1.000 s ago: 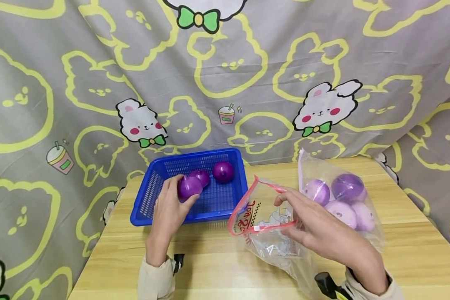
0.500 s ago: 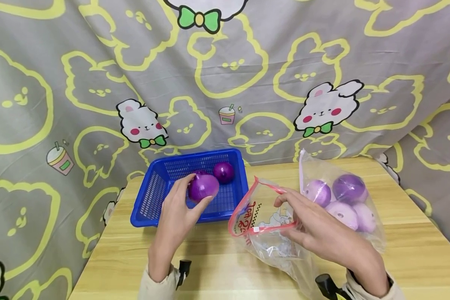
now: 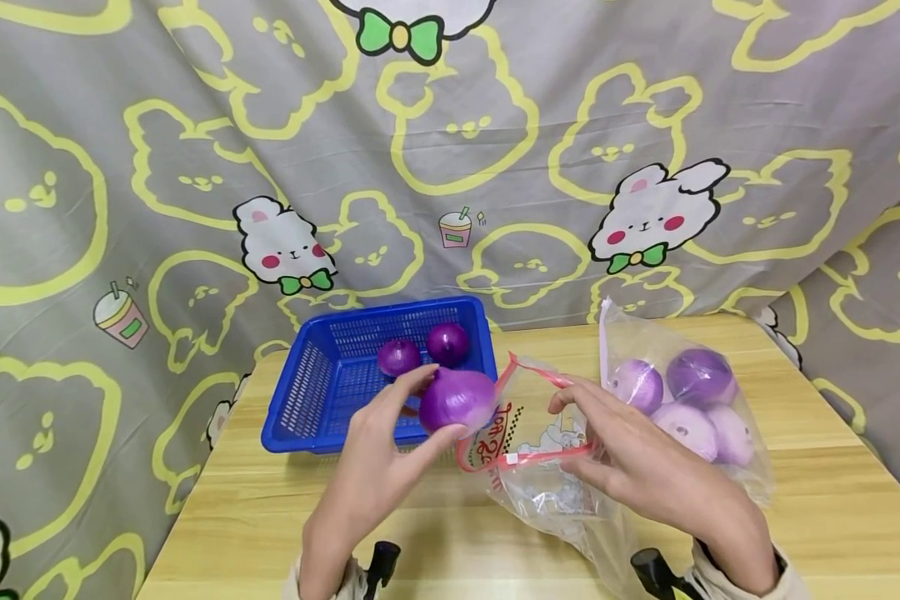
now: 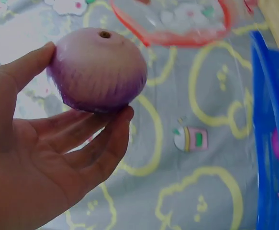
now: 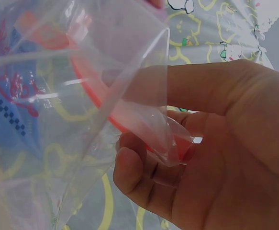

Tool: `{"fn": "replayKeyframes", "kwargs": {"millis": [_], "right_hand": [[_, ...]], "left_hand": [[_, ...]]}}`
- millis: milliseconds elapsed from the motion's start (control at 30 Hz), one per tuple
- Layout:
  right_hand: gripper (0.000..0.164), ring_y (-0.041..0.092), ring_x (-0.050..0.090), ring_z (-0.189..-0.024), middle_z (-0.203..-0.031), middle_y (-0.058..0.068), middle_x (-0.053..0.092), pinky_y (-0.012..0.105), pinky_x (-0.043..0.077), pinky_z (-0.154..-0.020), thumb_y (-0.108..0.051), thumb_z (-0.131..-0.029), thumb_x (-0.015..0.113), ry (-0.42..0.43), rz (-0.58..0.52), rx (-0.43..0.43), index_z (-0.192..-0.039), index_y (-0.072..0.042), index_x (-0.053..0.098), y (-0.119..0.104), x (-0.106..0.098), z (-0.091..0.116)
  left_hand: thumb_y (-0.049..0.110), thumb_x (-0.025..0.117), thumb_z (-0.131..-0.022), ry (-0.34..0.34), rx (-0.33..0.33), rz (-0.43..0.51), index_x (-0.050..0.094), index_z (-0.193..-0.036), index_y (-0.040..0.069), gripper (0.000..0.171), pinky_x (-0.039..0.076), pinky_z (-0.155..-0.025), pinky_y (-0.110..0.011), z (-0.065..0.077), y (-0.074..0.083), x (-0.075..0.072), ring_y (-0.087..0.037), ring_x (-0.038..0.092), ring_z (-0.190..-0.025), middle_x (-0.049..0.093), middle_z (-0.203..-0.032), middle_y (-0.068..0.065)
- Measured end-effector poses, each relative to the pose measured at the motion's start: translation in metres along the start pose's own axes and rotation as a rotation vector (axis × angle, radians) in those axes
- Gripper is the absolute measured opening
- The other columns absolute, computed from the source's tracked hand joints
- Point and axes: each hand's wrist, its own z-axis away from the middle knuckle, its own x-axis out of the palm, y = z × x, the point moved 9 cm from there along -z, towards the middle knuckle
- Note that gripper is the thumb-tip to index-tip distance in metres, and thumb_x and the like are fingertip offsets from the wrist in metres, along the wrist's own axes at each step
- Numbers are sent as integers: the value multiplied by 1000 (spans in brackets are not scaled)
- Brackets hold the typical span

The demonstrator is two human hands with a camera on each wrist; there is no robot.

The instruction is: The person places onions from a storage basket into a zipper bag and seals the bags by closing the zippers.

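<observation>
My left hand [image 3: 375, 471] holds a purple onion [image 3: 457, 402] between thumb and fingertips, at the left side of a clear zip bag's [image 3: 547, 500] mouth. In the left wrist view the onion [image 4: 98, 67] shows its pale root end, and the fingers support it from below. My right hand [image 3: 645, 458] grips the bag by its red-edged rim, which stands open towards the left. In the right wrist view one finger shows through the plastic [image 5: 82, 110], while other fingers curl at the red strip. Two onions [image 3: 399, 357] lie in the blue basket [image 3: 300, 408].
Behind my right hand, a second clear bag [image 3: 633, 333] with several purple onions [image 3: 697, 375] stands on the wooden table [image 3: 255, 517]. A grey patterned curtain [image 3: 495, 150] hangs behind the table. The basket's near rim is close to the open bag's mouth.
My left hand has lifted the onion out of the basket and carried it right, to the bag's mouth. The right hand and its bag have hardly moved.
</observation>
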Motion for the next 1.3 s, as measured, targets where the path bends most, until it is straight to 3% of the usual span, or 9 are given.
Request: {"fn": "replayKeyframes", "kwargs": {"millis": [233, 367, 500, 767, 867, 1033, 1167, 1233, 1300], "right_hand": [[71, 0, 50, -77, -124, -12, 54, 21, 48, -66, -12, -87, 75, 7, 4, -11, -148, -18, 39, -3, -1, 1], [74, 0, 50, -75, -121, -15, 54, 20, 48, -63, -18, -87, 77, 5, -23, -21, -149, -31, 38, -8, -2, 3], [80, 0, 50, -76, -123, -15, 53, 19, 48, -63, -23, -88, 78, 4, -37, -33, -153, -37, 33, -12, -3, 5], [87, -1, 50, -77, -106, -12, 53, 20, 48, -64, -10, -82, 79, 8, -42, -69, -154, -27, 34, -17, -5, 4], [86, -1, 50, -78, -123, -9, 55, 21, 48, -66, -11, -83, 79, 14, -36, -86, -154, -25, 33, -18, -6, 4], [84, 0, 53, -91, -154, -6, 40, 27, 52, -81, -16, -83, 80, 26, 16, -83, -154, -23, 35, -16, -8, 5], [86, 3, 52, -100, -156, -6, 37, 34, 51, -89, -16, -81, 81, 29, 36, -59, -153, -23, 35, -13, -9, 5], [87, 7, 53, -114, -157, -7, 36, 38, 50, -95, -17, -81, 81, 35, 30, -57, -154, -24, 34, -13, -11, 5], [87, 5, 55, -106, -157, -7, 36, 36, 51, -93, -17, -81, 81, 45, 27, -64, -154, -24, 34, -13, -12, 6]], "left_hand": [[43, 75, -88, -112, 103, 60, 54, -140, 20, 60, 56, -89, -33, 9, 28, 19, -8, 60, -114, 62, -131, 7], [42, 76, -87, -127, 154, 49, 54, -140, 20, 61, 56, -87, -31, 11, 39, 28, -8, 60, -111, 63, -127, 6], [45, 75, -87, -125, 188, -24, 50, -145, 24, 67, 55, -87, -29, 11, 43, 34, -6, 59, -110, 64, -125, 7], [42, 74, -88, -120, 211, -170, 49, -146, 21, 67, 51, -94, -32, 12, 42, 39, -9, 52, -118, 58, -135, 5], [41, 73, -90, -116, 219, -214, 49, -146, 19, 65, 49, -98, -34, 12, 42, 40, -11, 50, -119, 57, -134, 3], [36, 74, -90, -108, 225, -240, 52, -144, 17, 61, 48, -98, -34, 12, 42, 38, -12, 50, -119, 57, -132, 1], [33, 73, -92, -99, 227, -221, 57, -138, 16, 52, 48, -98, -35, 13, 44, 34, -11, 49, -121, 56, -134, 3], [31, 71, -93, -94, 226, -197, 60, -135, 18, 45, 49, -97, -35, 13, 46, 32, -10, 48, -122, 56, -134, 5], [30, 70, -94, -92, 226, -175, 63, -130, 20, 38, 50, -96, -34, 14, 48, 30, -8, 48, -121, 56, -133, 7]]}}
